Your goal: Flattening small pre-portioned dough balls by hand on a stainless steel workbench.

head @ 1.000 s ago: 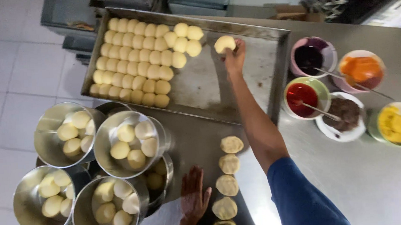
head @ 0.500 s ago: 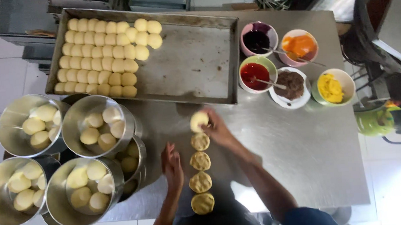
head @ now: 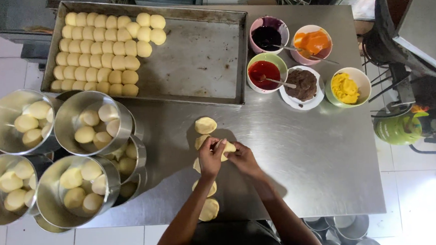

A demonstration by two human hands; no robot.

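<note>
Flattened dough piece (head: 227,148) pinched between left hand (head: 211,158) and right hand (head: 243,159) over steel table (head: 306,157), fingers closed around edges. Other discs (head: 205,125) laid in 1 row nearby, within reach.

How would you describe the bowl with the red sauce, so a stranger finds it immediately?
Start at the big baking tray on the steel table; five bowls stand to its right. The red sauce bowl is nearest the tray's lower right corner, the only one with a green rim.
</note>
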